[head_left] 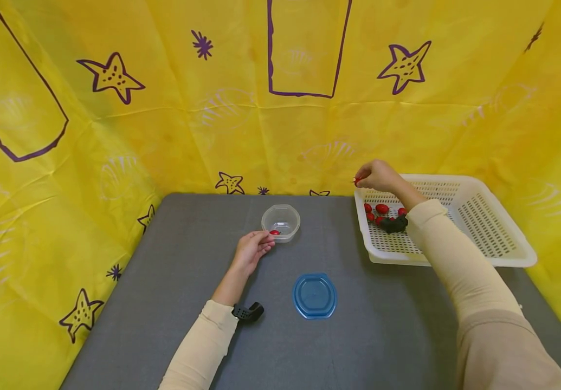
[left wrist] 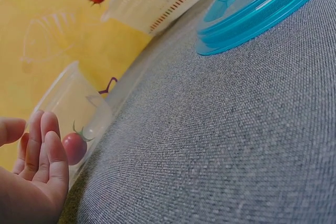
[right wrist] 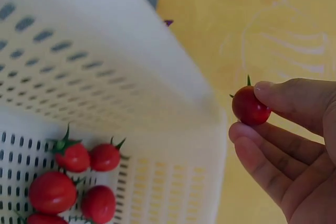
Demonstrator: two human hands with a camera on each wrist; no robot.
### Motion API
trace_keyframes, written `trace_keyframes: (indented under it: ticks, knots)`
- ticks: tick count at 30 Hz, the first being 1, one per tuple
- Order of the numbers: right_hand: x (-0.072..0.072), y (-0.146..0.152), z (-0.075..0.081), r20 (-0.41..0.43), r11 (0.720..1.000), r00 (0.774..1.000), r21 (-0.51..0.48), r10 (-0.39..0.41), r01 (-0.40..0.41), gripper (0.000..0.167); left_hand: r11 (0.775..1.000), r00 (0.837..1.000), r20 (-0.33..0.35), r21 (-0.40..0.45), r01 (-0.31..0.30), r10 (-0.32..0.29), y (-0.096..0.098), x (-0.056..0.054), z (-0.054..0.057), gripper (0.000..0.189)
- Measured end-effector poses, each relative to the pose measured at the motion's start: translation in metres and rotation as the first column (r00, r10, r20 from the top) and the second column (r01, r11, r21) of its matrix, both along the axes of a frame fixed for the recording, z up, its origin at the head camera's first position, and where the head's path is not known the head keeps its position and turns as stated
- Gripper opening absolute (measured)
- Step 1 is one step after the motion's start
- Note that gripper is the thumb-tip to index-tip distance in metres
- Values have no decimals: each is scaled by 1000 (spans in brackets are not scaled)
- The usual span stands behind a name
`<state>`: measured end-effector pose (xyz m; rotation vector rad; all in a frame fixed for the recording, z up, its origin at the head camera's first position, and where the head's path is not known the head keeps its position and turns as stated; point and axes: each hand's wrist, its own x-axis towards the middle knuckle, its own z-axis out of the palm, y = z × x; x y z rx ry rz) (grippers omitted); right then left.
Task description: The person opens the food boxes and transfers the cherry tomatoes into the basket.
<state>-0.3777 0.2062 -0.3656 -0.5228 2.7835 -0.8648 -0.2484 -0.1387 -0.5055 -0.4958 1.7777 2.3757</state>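
Observation:
In the right wrist view, my right hand (right wrist: 294, 145) pinches a red cherry tomato (right wrist: 251, 106) with a green stem between thumb and fingertips. That hand (head_left: 380, 176) is raised just beyond the back left corner of a white slotted basket (head_left: 487, 187). Several more cherry tomatoes (head_left: 381, 208) lie in the basket's left part. My left hand (head_left: 252, 250) has its fingertips right at the near left side of a clear plastic container (head_left: 288, 215), thumb apart from the fingers. One cherry tomato (left wrist: 74, 148) sits inside the container, seen through its wall.
A blue lid (head_left: 315, 296) lies flat on the grey table (head_left: 202, 244), nearer to me than the container. Yellow patterned cloth (head_left: 173, 108) hangs behind the table and along its sides. A black band (head_left: 248, 312) is on my left wrist.

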Motion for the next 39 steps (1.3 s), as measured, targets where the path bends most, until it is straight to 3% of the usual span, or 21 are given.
trace_keyframes:
  ticks: [12, 31, 39]
  knots:
    - [-5, 29, -14, -51, 998, 997, 29, -50, 51, 23, 1000, 1000, -5, -5, -9, 9, 1, 0, -1, 19]
    - [-4, 57, -40, 0, 981, 990, 136, -143, 141, 22, 1000, 1000, -18, 4, -20, 20, 2, -1, 0, 18]
    - [0, 66, -53, -41, 969, 983, 167, -177, 182, 16, 1000, 1000, -9, 6, -26, 26, 2, -1, 0, 12]
